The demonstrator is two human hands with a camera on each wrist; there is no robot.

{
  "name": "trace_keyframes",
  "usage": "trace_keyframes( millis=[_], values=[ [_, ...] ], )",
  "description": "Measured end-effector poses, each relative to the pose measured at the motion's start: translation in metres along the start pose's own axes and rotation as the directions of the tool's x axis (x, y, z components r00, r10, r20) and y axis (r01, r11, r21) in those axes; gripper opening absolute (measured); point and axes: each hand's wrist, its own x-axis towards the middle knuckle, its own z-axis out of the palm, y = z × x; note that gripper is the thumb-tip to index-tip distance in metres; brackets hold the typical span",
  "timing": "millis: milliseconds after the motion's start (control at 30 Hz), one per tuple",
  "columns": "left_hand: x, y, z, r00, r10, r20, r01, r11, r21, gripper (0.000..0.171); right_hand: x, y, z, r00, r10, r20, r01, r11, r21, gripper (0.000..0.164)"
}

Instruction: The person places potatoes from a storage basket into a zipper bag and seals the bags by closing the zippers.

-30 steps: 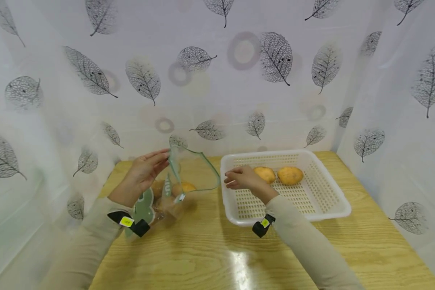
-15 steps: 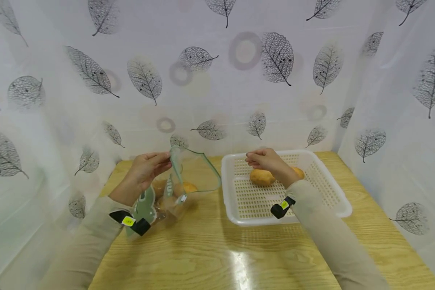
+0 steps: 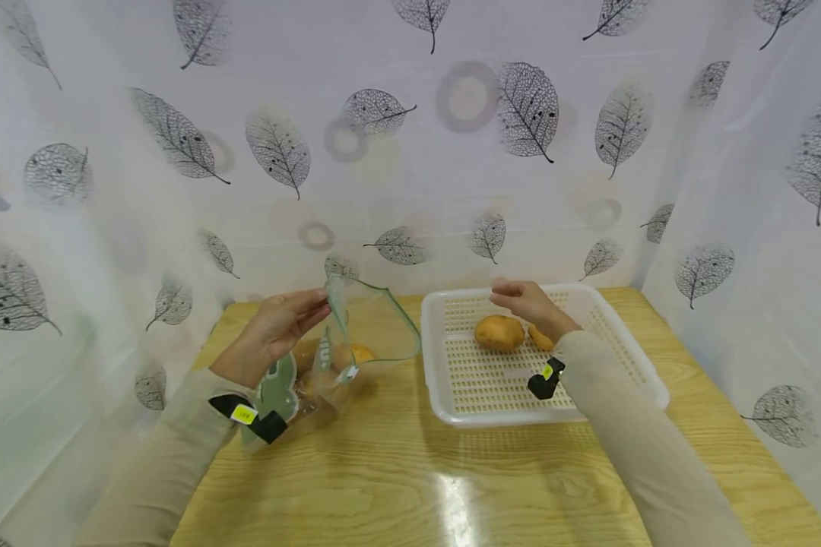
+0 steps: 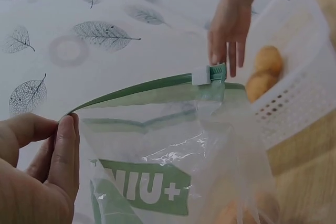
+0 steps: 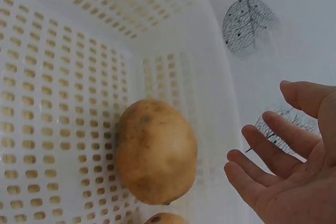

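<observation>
My left hand (image 3: 267,334) pinches the green top edge of a clear zip bag (image 4: 157,108) with a white slider. The bag's mouth gapes toward the right in the head view. Several potatoes (image 3: 362,353) lie inside it, partly hidden by the green print. My right hand (image 3: 528,305) hovers over a white plastic basket (image 3: 465,418), fingers spread and nothing in them, as the right wrist view shows. Two potatoes sit in the basket: one potato (image 3: 499,333) in plain sight, the other potato (image 3: 540,339) partly behind my right wrist in the head view.
The basket stands at the back right of the wooden table (image 3: 383,471), the bag at its left. A white curtain (image 3: 397,182) with leaf prints hangs behind the table and along both sides. A camera strap (image 3: 546,378) is on each wrist.
My right hand has moved rightward from the basket's left side to above the potatoes, and its fingers have spread. The left hand keeps its hold on the bag.
</observation>
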Motion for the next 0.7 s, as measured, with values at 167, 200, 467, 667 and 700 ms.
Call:
trace_keyframes(
  millis=[167,200,467,667,700],
  values=[
    [0.0,-0.001,0.0,1.0,-0.014,0.004,0.014,1.0,-0.003,0.021,0.003,0.015,0.001,1.0,0.004,0.014,-0.002,0.994,-0.108,0.053],
    [0.0,-0.001,0.0,1.0,-0.018,0.004,0.018,1.0,0.0,0.02,0.004,0.018,0.002,1.0,0.001,0.022,0.002,0.991,-0.13,0.054],
    [0.0,-0.002,0.0,1.0,-0.026,-0.004,0.026,1.0,0.007,0.021,0.009,0.034,0.006,0.998,-0.02,0.056,0.039,0.935,-0.352,0.053],
    [-0.001,-0.002,-0.001,1.0,-0.014,-0.007,0.014,1.0,0.001,0.02,0.011,0.036,0.011,0.998,-0.013,0.055,0.032,0.931,-0.365,0.056],
    [-0.001,-0.002,-0.001,1.0,-0.012,-0.006,0.012,1.0,0.003,0.02,0.011,0.036,0.012,0.998,-0.016,0.053,0.035,0.93,-0.366,0.056]
  ],
)
